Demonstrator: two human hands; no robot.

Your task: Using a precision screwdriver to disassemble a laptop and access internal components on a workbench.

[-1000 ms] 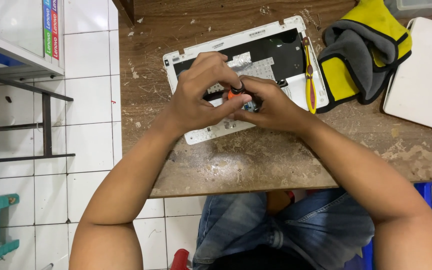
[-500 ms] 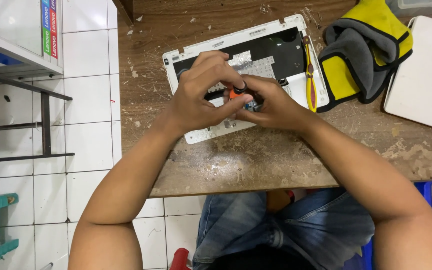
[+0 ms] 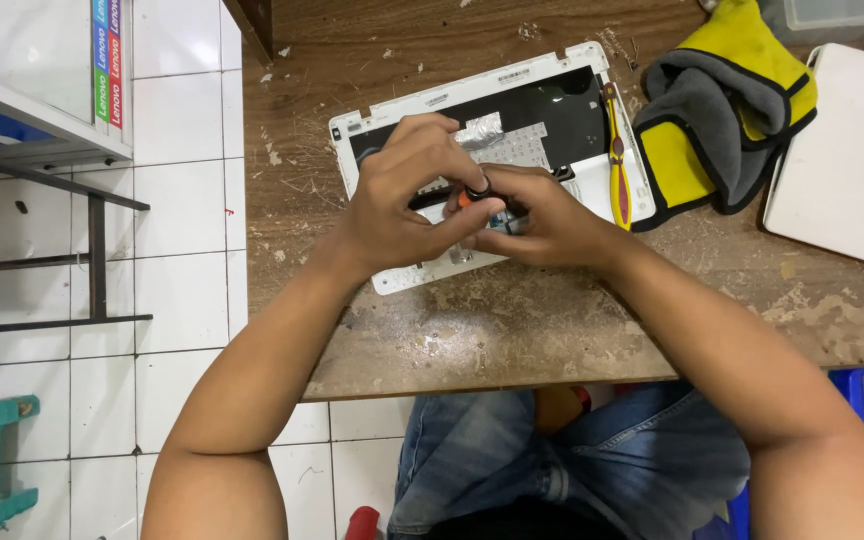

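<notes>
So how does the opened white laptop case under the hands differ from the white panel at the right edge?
The white laptop case lies open, its dark inside and a silver foil patch exposed; the white panel shows only a plain closed surface. Both hands, left hand and right hand, work over the case; nothing touches the panel. The case is fully in view; the panel is cut off by the frame. Both rest on the worn wooden table.

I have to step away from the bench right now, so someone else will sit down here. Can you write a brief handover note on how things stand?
Left hand: fingertips closed on the orange-and-black screwdriver, held upright.
Right hand: steadies the same tool from the other side.
Both work over the opened white laptop shell on the worn wooden table.
A yellow-handled tool lies on the shell's right edge; a yellow-grey cloth and white panel sit further right.
Done: cover off. Left: whatever is under the tip; it is hidden.
</notes>
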